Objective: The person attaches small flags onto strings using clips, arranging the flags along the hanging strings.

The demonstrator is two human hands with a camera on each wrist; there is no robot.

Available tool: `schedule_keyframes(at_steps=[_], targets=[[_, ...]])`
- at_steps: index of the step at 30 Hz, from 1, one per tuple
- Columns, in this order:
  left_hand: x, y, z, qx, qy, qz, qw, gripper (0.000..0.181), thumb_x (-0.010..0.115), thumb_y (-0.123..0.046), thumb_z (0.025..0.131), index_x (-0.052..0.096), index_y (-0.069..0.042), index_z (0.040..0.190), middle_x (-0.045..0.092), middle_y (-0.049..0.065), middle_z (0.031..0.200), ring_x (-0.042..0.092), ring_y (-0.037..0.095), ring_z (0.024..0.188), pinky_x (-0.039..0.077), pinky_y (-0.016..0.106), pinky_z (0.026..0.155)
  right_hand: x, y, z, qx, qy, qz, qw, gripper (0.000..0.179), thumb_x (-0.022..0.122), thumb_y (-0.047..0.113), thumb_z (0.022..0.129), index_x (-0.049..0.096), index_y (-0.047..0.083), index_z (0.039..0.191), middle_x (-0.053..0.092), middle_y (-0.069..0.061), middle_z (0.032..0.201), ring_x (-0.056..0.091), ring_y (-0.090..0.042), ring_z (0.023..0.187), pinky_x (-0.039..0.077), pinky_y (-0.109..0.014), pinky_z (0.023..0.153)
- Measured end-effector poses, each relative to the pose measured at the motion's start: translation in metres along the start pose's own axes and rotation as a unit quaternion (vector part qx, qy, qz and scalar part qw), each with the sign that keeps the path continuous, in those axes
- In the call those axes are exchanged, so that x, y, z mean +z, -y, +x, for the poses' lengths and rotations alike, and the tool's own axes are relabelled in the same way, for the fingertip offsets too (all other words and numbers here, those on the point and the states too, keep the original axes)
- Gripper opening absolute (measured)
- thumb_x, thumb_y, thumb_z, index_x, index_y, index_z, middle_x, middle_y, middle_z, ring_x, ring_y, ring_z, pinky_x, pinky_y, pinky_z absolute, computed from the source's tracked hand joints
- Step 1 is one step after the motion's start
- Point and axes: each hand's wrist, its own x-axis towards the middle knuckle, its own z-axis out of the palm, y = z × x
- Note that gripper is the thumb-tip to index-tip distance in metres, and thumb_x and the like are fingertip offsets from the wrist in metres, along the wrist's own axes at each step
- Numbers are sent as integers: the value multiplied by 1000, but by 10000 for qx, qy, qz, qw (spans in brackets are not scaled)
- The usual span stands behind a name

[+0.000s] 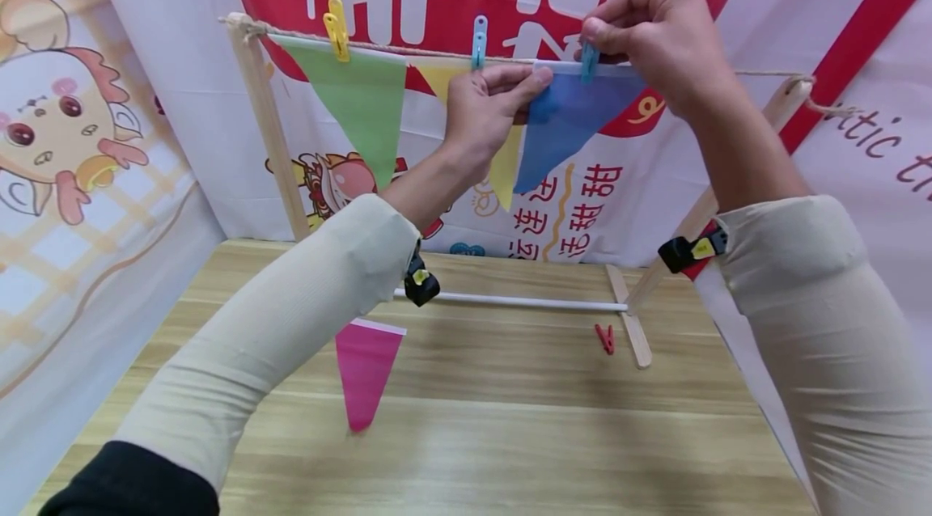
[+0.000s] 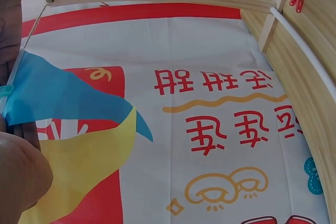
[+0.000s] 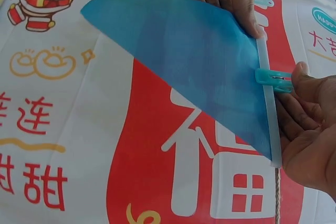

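Note:
A blue triangular pennant hangs along the rope, its white top edge at rope height. My left hand pinches the pennant's upper left corner, thumb on the front. On the top edge sits a teal clothespin, its handles between the thumb and fingers of my right hand. Left of that, a light-blue clothespin holds a yellow pennant, partly covered by my left hand and the blue pennant. A yellow clothespin grips a green pennant near the rope's left end.
Two wooden posts carry the rope, with a white rod joining them low down. On the wooden table lie a magenta pennant and a red clothespin. A printed cloth hangs behind.

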Motion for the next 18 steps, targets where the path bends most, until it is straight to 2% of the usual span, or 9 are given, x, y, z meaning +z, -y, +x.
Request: schedule_keyframes(at_steps=[6,10,18], targets=[[1,-1,1,3,-7,32,10000,33,85,-29,102,84,-16,133,86,2,127,85,16,113,68,27,99,-3,-2,-1,-127,164,-362,9991,46,75,45,107,78,16,142,81,5,129,74,-2,105,62,-38,117],[0,-2,1,21,14,50,10000,33,84,-28,103,84,-15,133,86,3,128,85,16,113,68,27,100,-3,-3,-2,-184,180,-456,9986,48,73,47,108,77,17,145,79,-1,137,72,-4,108,62,-37,116],[-6,1,0,22,175,36,9998,31,84,-26,103,85,-14,132,86,4,127,85,20,113,70,31,99,0,-5,-5,-190,201,-748,9968,51,70,53,108,76,22,148,78,-4,145,71,-7,115,61,-42,119]])
